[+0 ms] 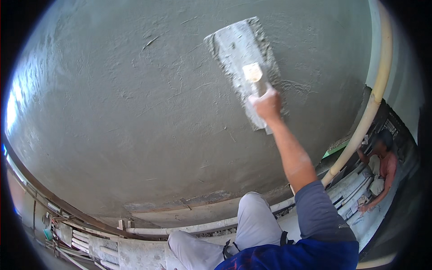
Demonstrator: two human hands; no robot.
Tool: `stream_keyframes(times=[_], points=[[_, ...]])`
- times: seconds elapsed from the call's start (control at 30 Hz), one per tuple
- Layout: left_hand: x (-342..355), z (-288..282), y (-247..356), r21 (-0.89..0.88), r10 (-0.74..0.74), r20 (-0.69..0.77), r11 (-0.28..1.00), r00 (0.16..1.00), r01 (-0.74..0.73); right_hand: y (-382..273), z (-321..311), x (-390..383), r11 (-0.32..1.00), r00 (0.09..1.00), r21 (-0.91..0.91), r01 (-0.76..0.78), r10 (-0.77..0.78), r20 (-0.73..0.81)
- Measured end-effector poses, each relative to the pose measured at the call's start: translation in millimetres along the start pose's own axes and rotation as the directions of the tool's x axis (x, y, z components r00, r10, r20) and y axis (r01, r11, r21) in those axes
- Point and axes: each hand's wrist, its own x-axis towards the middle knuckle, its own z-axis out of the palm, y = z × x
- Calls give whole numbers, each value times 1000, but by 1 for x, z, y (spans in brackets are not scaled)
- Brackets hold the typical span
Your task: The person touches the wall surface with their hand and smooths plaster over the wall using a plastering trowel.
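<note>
My right hand [268,106] is wrapped round the handle of a wide rectangular plastering trowel [238,47]. The trowel lies up against a wall of wet grey plaster [148,99], tilted with its top end leaning left. Thick wet mortar clings along both long edges of its blade, and a pale block sits at the upper end of the handle. Smooth sheen covers much of the plaster, with scattered drag marks and small ridges. My left hand does not show.
A bamboo pole [369,108] rises on the right, with another pole [198,228] running along the wall's foot. Scaffold planks [141,253] lie at lower left, beside a long dark beam [58,195]. Another person [388,166] crouches on boards at the right.
</note>
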Motion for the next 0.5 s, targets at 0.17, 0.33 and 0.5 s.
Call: stream_keyframes(times=[0.17, 0.33, 0.5], points=[[-1, 4, -14, 124, 77, 35, 989, 996, -81, 31, -29, 24, 991, 994, 80, -103, 105, -13], [11, 8, 2, 102, 106, 67, 988, 992, -113, 54, -50, 69, 979, 995, 176, -104, 102, 22], [33, 8, 28, 107, 90, 74, 989, 993, -98, 102, -73, 101, 978, 996, 190, -81, 84, -6]])
